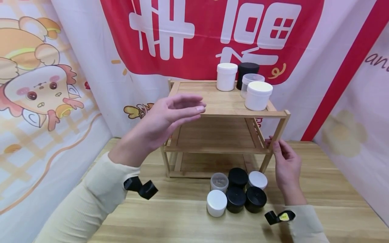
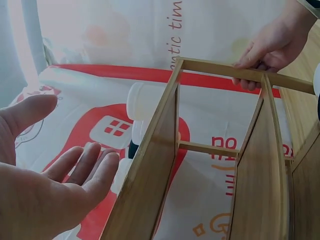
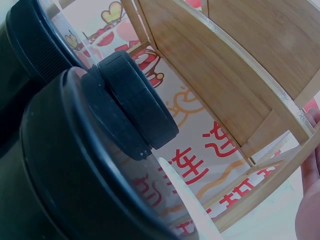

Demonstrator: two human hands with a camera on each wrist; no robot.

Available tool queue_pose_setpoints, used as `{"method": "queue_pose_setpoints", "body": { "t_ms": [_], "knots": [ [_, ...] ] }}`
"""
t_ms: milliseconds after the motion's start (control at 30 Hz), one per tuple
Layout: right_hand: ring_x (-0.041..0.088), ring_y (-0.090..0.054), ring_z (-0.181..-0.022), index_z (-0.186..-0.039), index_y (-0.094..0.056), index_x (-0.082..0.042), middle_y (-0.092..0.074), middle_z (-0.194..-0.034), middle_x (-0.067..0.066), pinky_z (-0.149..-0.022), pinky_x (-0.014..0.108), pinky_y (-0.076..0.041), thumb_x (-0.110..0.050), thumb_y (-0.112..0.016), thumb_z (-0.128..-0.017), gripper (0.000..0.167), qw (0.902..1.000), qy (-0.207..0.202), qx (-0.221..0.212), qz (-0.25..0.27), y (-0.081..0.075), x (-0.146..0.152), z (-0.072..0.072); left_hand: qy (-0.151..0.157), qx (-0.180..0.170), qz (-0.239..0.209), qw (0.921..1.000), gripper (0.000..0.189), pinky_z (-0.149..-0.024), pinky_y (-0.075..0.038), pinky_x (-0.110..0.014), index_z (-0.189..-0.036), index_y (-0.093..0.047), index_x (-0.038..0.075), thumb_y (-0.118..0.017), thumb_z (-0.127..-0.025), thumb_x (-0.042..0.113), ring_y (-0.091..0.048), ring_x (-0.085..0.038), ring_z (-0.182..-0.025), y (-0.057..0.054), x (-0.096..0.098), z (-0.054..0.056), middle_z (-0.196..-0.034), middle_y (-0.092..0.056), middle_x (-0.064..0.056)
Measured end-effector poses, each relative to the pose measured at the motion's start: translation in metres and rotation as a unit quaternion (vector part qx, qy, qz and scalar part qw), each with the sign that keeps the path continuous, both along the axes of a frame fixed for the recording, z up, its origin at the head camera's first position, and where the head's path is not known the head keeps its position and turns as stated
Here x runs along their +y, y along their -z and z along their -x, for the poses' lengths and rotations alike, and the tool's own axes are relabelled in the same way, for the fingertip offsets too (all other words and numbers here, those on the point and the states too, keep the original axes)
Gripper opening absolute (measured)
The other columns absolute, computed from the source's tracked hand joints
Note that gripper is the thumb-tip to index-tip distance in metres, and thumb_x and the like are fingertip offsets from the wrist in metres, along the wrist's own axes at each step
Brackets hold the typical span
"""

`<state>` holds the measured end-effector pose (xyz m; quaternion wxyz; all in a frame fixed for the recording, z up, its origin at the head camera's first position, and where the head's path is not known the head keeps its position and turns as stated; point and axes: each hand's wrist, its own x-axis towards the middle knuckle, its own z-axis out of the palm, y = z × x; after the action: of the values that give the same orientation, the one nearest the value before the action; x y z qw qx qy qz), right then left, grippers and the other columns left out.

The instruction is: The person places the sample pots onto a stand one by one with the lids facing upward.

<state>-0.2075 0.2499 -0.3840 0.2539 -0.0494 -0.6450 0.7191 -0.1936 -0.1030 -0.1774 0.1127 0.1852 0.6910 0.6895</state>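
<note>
A three-tier wooden shelf stands on the table. My right hand grips its right front post, thumb in front and fingertips behind, near the middle tier; the left wrist view also shows this right hand holding the frame. In front of the top tier my left hand hovers with fingers extended and thumb apart, holding nothing. On the top tier's right side are a white jar, a black jar, a clear jar and a second white jar.
Before the shelf, several lidded jars cluster on the table: black jars, white jars and a clear jar. Black jars fill the right wrist view's left side. A printed cloth hangs behind.
</note>
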Motion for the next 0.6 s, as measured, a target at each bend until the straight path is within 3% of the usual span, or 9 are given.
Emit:
{"method": "queue_pose_setpoints", "body": {
  "t_ms": [300, 600],
  "knots": [
    [0.008, -0.073, -0.115, -0.138, -0.073, -0.007, -0.081, -0.111, -0.008, -0.104, 0.012, -0.052, -0.028, -0.067, -0.107, 0.038, 0.9999, -0.002, 0.010, 0.007, 0.000, 0.000, -0.001, 0.010, 0.014, 0.019, 0.9997, 0.047, -0.126, -0.040, -0.050, -0.147, -0.061, 0.009, -0.070, -0.101, 0.013, -0.067, -0.024, -0.132, 0.021, -0.013, -0.016, -0.146, -0.066, -0.012],
    [0.009, -0.071, -0.117, -0.137, -0.073, -0.009, -0.081, -0.115, -0.007, -0.101, 0.012, -0.053, -0.030, -0.067, -0.107, 0.038, 1.0000, 0.001, 0.006, -0.006, 0.001, -0.001, -0.001, 0.022, 0.012, 0.020, 0.9995, 0.049, -0.114, -0.054, -0.035, -0.146, -0.061, 0.005, -0.075, -0.099, 0.013, -0.067, -0.029, -0.133, 0.061, -0.012, -0.033, -0.144, -0.067, -0.014]
  ]
}}
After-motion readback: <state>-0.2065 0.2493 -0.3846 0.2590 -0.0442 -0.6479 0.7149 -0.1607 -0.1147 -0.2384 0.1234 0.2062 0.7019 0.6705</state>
